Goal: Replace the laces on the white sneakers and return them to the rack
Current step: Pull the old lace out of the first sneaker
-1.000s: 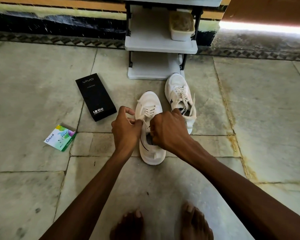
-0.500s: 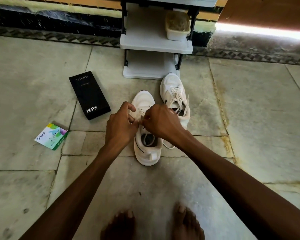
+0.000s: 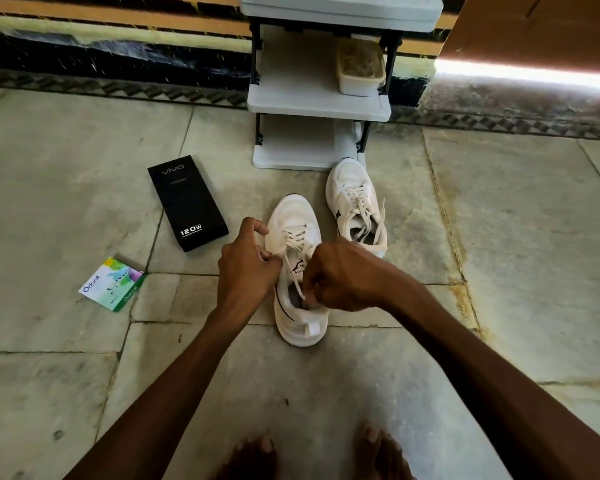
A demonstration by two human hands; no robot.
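Lacing partway; nothing racked.
On stone floor (image 3: 361, 375), near white fabric sneaker (image 3: 293, 216), lower eyelets crossed: right hand (image 3: 340, 275) pinches cream flat lace (image 3: 293, 273), left hand (image 3: 246, 268) apparently grips other end; far white sneaker (image 3: 355, 202) laced, untied.

The nearer white low-top sneaker (image 3: 291, 220) with a thin black side line stands on its sole, toe pointing away, heel tab near. Its flat cream lace (image 3: 293, 237) crosses the lower eyelets only. One loose strand runs down over the tongue into the pinching fingers of the right hand (image 3: 343, 275), while the left hand (image 3: 246, 268) grips the left edge of the lacing. The second white sneaker (image 3: 352, 185) sits farther right, laced, loose ends draped over its collar, its toe at the bottom tier of the white-shelved, black-posted rack (image 3: 312, 107).
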